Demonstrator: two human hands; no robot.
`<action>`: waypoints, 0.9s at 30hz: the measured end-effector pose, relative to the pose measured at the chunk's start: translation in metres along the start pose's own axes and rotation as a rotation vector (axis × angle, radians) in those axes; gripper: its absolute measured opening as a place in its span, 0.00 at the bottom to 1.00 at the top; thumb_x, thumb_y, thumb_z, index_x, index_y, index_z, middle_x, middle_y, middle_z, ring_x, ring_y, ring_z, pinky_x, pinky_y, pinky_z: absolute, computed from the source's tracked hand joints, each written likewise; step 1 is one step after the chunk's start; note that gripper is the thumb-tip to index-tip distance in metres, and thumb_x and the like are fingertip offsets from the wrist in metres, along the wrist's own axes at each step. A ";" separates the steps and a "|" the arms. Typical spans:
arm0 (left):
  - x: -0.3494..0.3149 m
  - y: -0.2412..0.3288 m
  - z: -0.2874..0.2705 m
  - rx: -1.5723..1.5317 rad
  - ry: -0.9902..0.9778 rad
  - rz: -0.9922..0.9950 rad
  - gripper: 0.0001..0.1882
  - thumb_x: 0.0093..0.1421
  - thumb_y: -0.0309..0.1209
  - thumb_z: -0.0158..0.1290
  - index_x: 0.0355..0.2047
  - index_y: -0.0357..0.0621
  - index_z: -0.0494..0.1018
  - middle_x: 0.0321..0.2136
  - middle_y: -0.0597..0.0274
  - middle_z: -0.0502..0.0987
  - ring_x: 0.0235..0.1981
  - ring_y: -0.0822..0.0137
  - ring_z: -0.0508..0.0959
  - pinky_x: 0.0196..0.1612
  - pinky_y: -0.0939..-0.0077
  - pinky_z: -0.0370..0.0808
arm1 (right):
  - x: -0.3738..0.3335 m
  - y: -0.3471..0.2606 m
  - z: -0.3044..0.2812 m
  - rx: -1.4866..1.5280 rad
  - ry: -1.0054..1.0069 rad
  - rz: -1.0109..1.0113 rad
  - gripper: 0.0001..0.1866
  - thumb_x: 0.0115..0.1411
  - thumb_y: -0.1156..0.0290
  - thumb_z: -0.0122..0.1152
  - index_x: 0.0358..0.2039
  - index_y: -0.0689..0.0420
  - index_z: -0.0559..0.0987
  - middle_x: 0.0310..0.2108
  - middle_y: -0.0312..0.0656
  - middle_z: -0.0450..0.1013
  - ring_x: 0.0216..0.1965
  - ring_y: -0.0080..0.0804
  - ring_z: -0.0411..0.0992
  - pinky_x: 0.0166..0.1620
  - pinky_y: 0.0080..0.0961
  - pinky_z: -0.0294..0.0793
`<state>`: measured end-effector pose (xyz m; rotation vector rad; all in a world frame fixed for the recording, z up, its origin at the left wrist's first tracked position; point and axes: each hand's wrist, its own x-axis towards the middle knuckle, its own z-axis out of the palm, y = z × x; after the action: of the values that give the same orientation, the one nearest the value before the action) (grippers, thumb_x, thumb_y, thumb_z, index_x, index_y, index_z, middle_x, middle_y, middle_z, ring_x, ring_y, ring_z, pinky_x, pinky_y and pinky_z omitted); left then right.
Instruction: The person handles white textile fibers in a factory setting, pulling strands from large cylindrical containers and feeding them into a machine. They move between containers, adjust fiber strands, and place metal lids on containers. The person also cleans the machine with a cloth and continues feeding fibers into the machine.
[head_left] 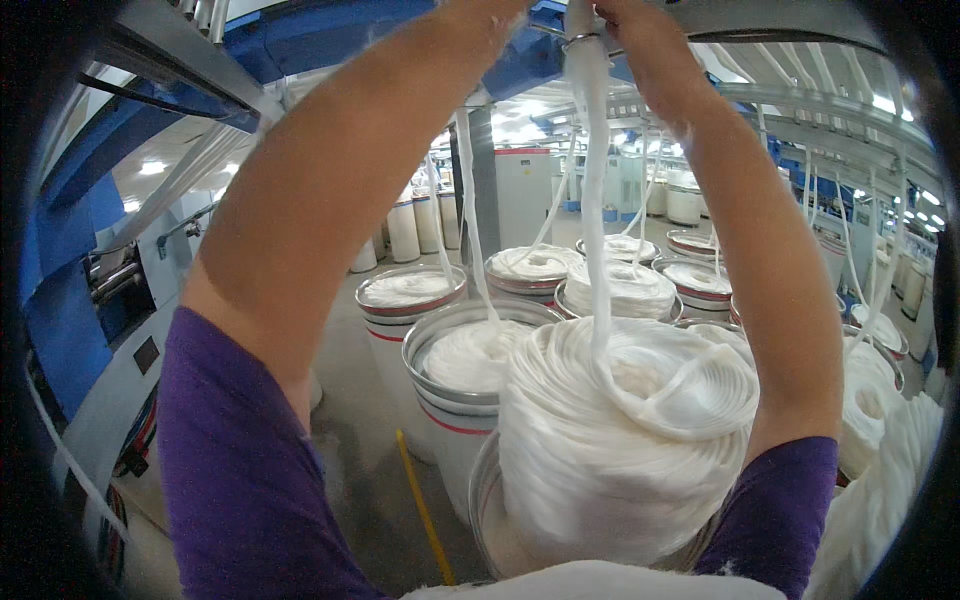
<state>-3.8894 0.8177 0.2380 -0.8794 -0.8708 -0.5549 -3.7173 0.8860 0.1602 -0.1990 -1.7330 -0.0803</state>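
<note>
Both my arms, in purple sleeves, reach up to the top edge of the head view. A thick white sliver [596,200] rises between them from a big coil of sliver [590,470] that bulges above its can. Near the top the strand passes a metal ring guide [581,39] under a blue beam. My left hand [497,10] is just left of the strand, mostly cut off by the frame. Close to the strand on the other side is my right hand [632,18]. The fingers of both hands are largely out of sight, so their grip does not show.
A can with a red stripe [460,430] stands left of the big coil, its own strand rising. Several more sliver cans [410,290] stand behind. Blue and grey machinery [75,330] lines the left side. Loose sliver [890,490] hangs at the lower right.
</note>
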 end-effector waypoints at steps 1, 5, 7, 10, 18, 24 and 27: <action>0.012 -0.006 0.005 -0.105 -0.055 0.053 0.14 0.61 0.36 0.49 0.38 0.38 0.78 0.38 0.47 0.79 0.41 0.49 0.79 0.43 0.58 0.75 | 0.005 0.001 -0.005 0.017 -0.001 0.035 0.17 0.60 0.61 0.54 0.41 0.61 0.79 0.41 0.53 0.76 0.46 0.48 0.75 0.45 0.40 0.72; 0.041 -0.020 0.023 -0.233 -0.239 -0.029 0.15 0.61 0.36 0.49 0.38 0.38 0.78 0.39 0.46 0.79 0.41 0.48 0.79 0.45 0.57 0.74 | 0.050 -0.003 0.000 1.544 -0.025 0.321 0.15 0.60 0.64 0.55 0.43 0.60 0.76 0.38 0.47 0.75 0.42 0.37 0.73 0.45 0.38 0.73; 0.049 -0.018 0.025 -0.237 -0.268 -0.052 0.15 0.61 0.36 0.50 0.37 0.38 0.78 0.39 0.45 0.79 0.41 0.47 0.79 0.45 0.56 0.74 | 0.065 0.003 0.006 1.611 -0.020 -0.095 0.11 0.60 0.69 0.58 0.42 0.59 0.76 0.37 0.45 0.75 0.41 0.36 0.73 0.43 0.37 0.74; 0.052 -0.011 0.015 -0.226 -0.288 -0.086 0.15 0.60 0.36 0.50 0.37 0.38 0.78 0.39 0.44 0.79 0.42 0.46 0.79 0.46 0.55 0.74 | 0.055 0.012 0.014 0.243 0.488 -0.467 0.06 0.60 0.74 0.58 0.37 0.60 0.77 0.35 0.44 0.75 0.41 0.33 0.72 0.43 0.36 0.75; -0.022 -0.054 -0.066 -0.138 -0.411 -0.256 0.17 0.62 0.37 0.49 0.41 0.36 0.77 0.40 0.42 0.78 0.43 0.46 0.79 0.47 0.52 0.75 | -0.017 -0.047 0.076 0.918 0.014 0.094 0.34 0.61 0.45 0.58 0.57 0.59 0.69 0.41 0.46 0.73 0.42 0.31 0.72 0.47 0.28 0.70; -0.106 -0.109 -0.157 -0.345 -0.580 -0.452 0.23 0.59 0.52 0.54 0.39 0.44 0.80 0.31 0.55 0.80 0.32 0.60 0.81 0.38 0.66 0.75 | 0.076 -0.094 0.142 1.188 -0.489 0.042 0.16 0.61 0.63 0.57 0.45 0.59 0.75 0.39 0.42 0.75 0.43 0.31 0.73 0.46 0.33 0.74; -0.139 -0.146 -0.194 -0.281 -0.804 -0.518 0.20 0.60 0.49 0.54 0.41 0.47 0.80 0.37 0.56 0.81 0.38 0.59 0.82 0.43 0.67 0.76 | 0.105 -0.124 0.164 1.312 -0.377 0.085 0.09 0.62 0.72 0.57 0.41 0.60 0.76 0.39 0.43 0.75 0.45 0.32 0.74 0.46 0.35 0.75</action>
<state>-3.9901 0.5865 0.1170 -1.1614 -1.8141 -0.7965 -3.9155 0.8008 0.2422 0.7161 -1.8030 1.1878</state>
